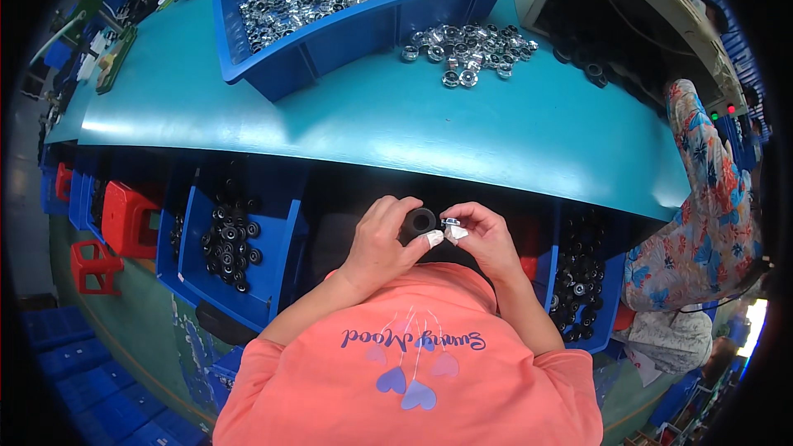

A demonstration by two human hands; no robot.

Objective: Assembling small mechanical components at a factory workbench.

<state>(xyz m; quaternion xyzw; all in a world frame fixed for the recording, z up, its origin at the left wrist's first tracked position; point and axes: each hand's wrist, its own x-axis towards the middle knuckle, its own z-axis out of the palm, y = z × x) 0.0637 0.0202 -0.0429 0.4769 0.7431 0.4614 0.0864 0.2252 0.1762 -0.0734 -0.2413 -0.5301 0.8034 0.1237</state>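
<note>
In front of my chest, below the table's near edge, my left hand (384, 238) is closed round a black ring-shaped wheel (422, 220), its hole facing up. Close to its right side, my right hand (483, 235) pinches a small shiny silver hub (449, 222) between thumb and fingertips. Both thumbs have white wraps on their tips. The hub and the wheel are almost touching; I cannot tell whether they meet.
A blue bin (289, 58) full of shiny hubs stands on the teal table (355, 128), with loose hubs (475, 51) beside it. Blue bins of black wheels (227, 239) (581, 281) flank me. Red stools (128, 219) stand left; a person's flowered sleeve (702, 223) is right.
</note>
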